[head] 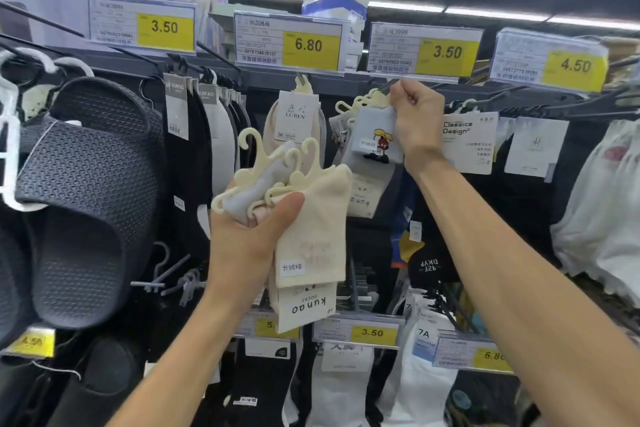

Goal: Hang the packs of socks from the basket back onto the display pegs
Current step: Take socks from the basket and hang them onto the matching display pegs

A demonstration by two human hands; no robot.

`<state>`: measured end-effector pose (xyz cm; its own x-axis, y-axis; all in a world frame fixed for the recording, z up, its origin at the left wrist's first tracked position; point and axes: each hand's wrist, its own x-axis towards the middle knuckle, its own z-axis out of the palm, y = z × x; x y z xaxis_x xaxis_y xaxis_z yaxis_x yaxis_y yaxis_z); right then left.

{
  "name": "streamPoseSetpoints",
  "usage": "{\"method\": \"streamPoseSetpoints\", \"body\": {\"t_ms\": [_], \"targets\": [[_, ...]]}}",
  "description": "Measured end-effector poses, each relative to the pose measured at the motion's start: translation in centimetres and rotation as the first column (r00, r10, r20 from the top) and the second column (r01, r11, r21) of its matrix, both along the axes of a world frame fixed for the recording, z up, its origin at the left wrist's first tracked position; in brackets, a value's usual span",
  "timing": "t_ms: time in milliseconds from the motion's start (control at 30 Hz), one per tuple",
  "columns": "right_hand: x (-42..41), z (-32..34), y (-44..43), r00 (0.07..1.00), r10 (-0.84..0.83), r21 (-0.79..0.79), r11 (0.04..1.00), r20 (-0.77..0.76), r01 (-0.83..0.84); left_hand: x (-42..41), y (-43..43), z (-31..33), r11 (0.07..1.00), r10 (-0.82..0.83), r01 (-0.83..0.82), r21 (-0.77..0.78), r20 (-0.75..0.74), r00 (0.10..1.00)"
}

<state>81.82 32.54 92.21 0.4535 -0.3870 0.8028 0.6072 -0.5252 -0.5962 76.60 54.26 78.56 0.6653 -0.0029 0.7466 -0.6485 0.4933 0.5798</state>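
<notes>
Right arm extended up and away, forearm running diagonally from the near right corner to the upper rail. Right hand is raised, back of the wrist toward the camera, fingers curled and pinched with the thumb on the cream hanger top of a pale blue sock pack printed with a cartoon figure. The pack hangs just left of the hand, at the near end of a dark peg under the middle 3.50 price tag. Cannot tell whether the hanger hook is over the peg or only beside it. More cream hooks sit on the same peg, just left of the fingers. Left arm comes up from the near centre, elbow low, palm turned toward the camera. Left hand grips a bundle of sock packs, fingers wrapped behind it and the thumb pressed flat across the front, below the hangers. The bundle is cream and pale grey socks with cream hangers fanning upward; the lowest pack carries a "kunao socks" band, read upside down. The bundle is held near, lower and left of the peg, well apart from the right hand. Far behind it hangs a LU REN pack under the 6.80 tag. Dark slippers hang at the left.
</notes>
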Motion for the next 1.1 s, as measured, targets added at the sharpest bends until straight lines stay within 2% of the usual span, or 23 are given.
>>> {"method": "streamPoseSetpoints", "body": {"t_ms": [133,267,500,533,600,667,700,767,833,967,1100], "targets": [[0.6,0.0,0.1,0.992,-0.122,-0.161,0.979,0.033,0.126,-0.1,0.1,0.0,1.0,-0.009,0.01,0.03,-0.005,1.0],[0.7,-1.1,-0.3,0.969,-0.245,-0.384,0.894,0.015,0.232,0.0,-0.1,0.0,0.998,-0.019,0.019,0.056,-0.011,1.0],[0.0,-1.0,-0.4,0.939,-0.339,-0.405,0.867,-0.051,0.291,-0.3,-0.8,-0.2,0.998,-0.03,0.031,0.058,-0.031,0.999],[-0.3,-1.4,-0.1,0.922,-0.387,-0.407,0.846,-0.024,0.344,-0.3,-0.8,-0.3,0.998,-0.033,0.034,0.056,-0.034,0.999],[-1.5,-2.7,0.9,0.883,-0.44,-0.362,0.806,0.161,0.468,-0.3,-0.7,-0.3,0.998,-0.034,0.036,0.057,-0.029,0.999],[-2.8,-4.3,1.8,0.858,-0.392,-0.367,0.784,0.333,0.5,-0.3,-0.6,-0.4,0.998,-0.033,0.035,0.051,-0.033,0.999],[-3.3,-4.9,2.3,0.868,-0.347,-0.42,0.77,0.355,0.48,-0.2,-0.5,-0.4,0.998,-0.029,0.031,0.05,-0.034,0.999],[-3.5,-4.9,3.2,0.905,-0.3,-0.513,0.749,0.3,0.418,0.0,-0.4,-0.5,0.998,-0.021,0.023,0.058,-0.026,0.999],[-2.7,-3.8,4.0,0.913,-0.366,-0.591,0.701,0.182,0.399,0.1,-0.4,-0.5,0.998,-0.014,0.015,0.068,-0.021,1.0],[-0.4,-1.0,5.3,0.825,-0.535,-0.758,0.61,-0.181,0.229,0.1,-0.5,-0.6,0.997,-0.015,0.016,0.072,-0.02,1.0],[0.9,-0.2,5.3,0.741,-0.644,-0.854,0.481,-0.191,0.197,0.0,-0.7,-0.6,0.998,-0.031,0.033,0.06,-0.031,0.999]]}}
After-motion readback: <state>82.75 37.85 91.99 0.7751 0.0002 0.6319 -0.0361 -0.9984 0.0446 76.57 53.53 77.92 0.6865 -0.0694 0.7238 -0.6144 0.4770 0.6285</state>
